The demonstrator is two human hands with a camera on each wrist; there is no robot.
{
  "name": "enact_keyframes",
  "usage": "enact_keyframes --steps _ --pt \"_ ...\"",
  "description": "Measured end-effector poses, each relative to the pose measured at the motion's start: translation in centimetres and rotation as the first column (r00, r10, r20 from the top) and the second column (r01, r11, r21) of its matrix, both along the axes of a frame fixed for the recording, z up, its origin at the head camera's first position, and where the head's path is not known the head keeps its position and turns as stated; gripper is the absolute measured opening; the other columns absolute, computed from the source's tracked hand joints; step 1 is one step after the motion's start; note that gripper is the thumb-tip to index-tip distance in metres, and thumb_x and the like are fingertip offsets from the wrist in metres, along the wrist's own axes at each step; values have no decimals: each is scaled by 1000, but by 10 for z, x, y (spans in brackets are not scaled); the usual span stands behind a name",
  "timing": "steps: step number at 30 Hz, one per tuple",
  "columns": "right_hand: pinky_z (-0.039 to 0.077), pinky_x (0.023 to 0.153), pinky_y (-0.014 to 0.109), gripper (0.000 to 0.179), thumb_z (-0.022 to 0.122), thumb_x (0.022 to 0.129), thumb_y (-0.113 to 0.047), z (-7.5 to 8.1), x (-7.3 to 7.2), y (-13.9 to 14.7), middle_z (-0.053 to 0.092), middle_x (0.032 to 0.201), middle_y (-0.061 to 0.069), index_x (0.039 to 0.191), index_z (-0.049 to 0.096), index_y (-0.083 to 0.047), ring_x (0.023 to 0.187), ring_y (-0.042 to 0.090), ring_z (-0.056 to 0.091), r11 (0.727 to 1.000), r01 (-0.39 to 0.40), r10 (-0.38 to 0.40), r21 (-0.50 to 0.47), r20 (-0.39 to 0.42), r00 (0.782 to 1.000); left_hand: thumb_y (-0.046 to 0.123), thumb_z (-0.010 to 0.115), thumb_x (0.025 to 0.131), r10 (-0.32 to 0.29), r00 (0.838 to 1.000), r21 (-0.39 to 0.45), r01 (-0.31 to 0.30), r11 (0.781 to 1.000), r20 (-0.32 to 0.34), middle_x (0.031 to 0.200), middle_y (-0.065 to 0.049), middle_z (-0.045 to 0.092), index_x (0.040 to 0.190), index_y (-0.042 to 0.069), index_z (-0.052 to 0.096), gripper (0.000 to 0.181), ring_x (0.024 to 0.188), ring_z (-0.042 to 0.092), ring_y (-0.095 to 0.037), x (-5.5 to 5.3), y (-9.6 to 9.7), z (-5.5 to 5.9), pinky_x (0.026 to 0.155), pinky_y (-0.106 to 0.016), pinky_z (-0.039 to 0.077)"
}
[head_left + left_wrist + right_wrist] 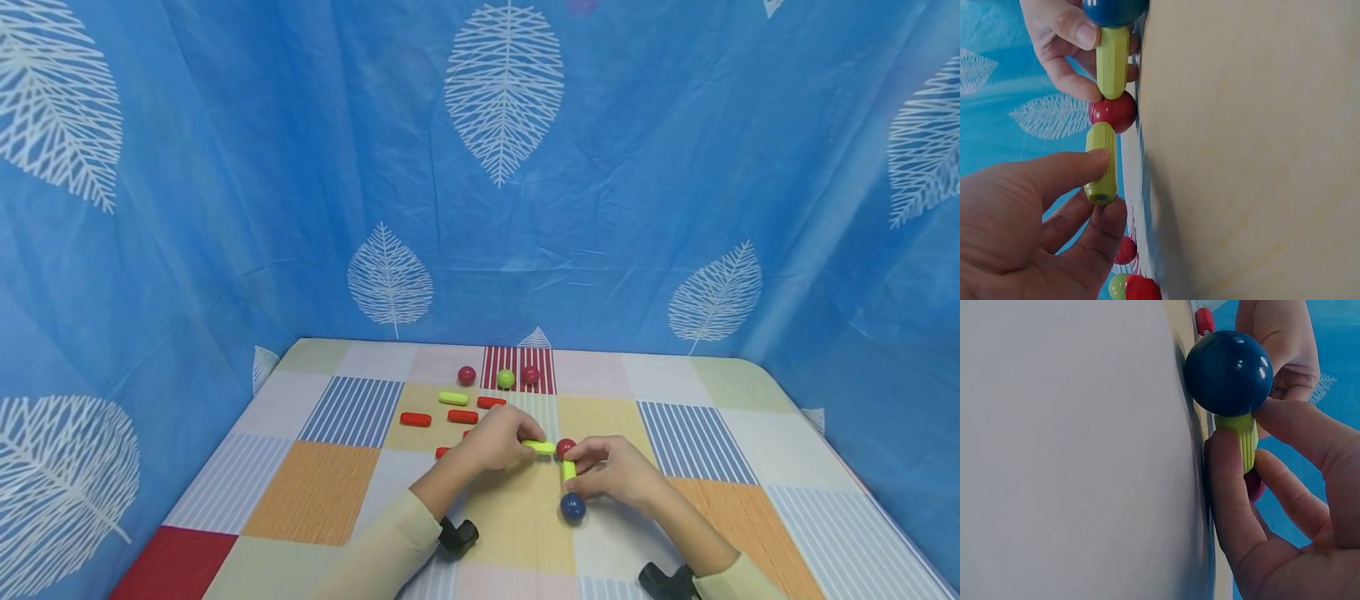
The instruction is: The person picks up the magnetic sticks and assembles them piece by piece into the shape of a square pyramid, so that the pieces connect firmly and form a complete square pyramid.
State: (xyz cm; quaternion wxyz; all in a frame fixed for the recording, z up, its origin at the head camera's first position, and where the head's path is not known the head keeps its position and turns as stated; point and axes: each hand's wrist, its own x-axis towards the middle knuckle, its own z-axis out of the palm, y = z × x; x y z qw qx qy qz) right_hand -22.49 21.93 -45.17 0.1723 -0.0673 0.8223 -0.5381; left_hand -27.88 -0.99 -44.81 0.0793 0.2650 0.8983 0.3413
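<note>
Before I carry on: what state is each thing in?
Left hand, pinching left yellow rod.
Left yellow rod, held, end at front red ball.
Right hand, gripping right yellow rod.
Right yellow rod, held.
Front red ball, at that rod's far end.
Blue ball, at that rod's near end.
Back balls, unheld.
Third yellow rod, lying unheld.
Red rods, lying unheld, some partly hidden.

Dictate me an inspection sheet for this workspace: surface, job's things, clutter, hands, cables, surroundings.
Surface: patchwork-print covering.
Job's things: blue ball and red ball with a yellow-green rod between them; second yellow-green rod at the red ball, attachment unclear.
Clutter: loose red rods, some partly hidden; spare yellow-green rod; green ball and two far red balls.
Hands: left hand pinches the second rod; right hand holds the rod between the balls.
Cables: nothing seen.
Surroundings: blue curtain with white leaf prints.
</note>
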Motion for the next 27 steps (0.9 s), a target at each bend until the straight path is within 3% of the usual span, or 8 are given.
enact_keyframes --steps 15,21,27 --pt "60 70 30 44 88 77 -10 0 -1 1 67 94 9 116 71 2 80 18 65 1000 -5 5 5 -8 1000 8 83 85 51 998 -39 -50 998 26 94 7 76 101 16 82 18 82 61 -6 -2 9 0 83 -24 57" --pt "60 71 30 43 87 78 -10 1 -1 1 67 95 9 116 70 2 81 18 65 1000 -18 18 -1 -9 1000 11 83 86 54 996 -4 -54 999 73 95 4 75 107 12 80 22 85 63 -7 -5 7 4 84 -26 58" --pt "60 71 31 44 88 77 -11 0 -1 1 66 95 9 115 70 1 81 19 65 1000 -10 11 7 -7 1000 17 79 91 88 996 74 -87 993 -7 99 0 73 113 10 77 23 90 63 -10 -22 9 9 82 -24 56"
